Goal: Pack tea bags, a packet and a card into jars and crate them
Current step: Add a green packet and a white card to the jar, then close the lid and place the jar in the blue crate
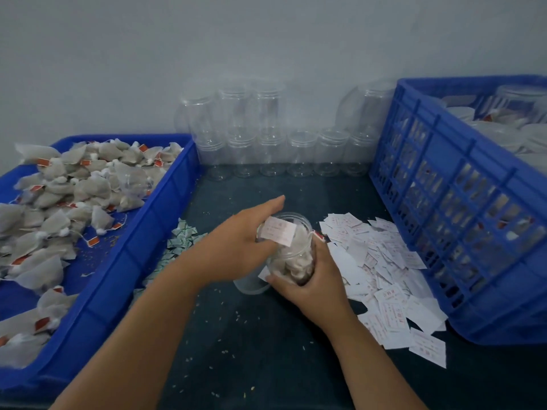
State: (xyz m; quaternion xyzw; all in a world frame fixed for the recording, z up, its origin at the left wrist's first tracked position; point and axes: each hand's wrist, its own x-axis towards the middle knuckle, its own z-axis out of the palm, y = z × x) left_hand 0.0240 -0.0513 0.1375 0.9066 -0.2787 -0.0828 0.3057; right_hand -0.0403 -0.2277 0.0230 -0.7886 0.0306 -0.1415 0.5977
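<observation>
Your right hand (307, 288) clamps the tilted jar (296, 255) at the centre of the table (260, 344); your left hand (245, 247) pinches 1 card (279, 230) at its mouth. Release early and the card may slip onto the pile (381, 279) at 3 o'clock.

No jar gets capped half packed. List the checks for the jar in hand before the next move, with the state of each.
1. Jar firmly held: ok, the right hand grips its side.
2. Tea bags inside: ok.
3. Card fully in: not ok, the left hand holds it at the mouth and it sticks out.
4. Packet inside: cannot tell.
5. Lid within reach: ok, what looks like one lies beside the jar.
</observation>
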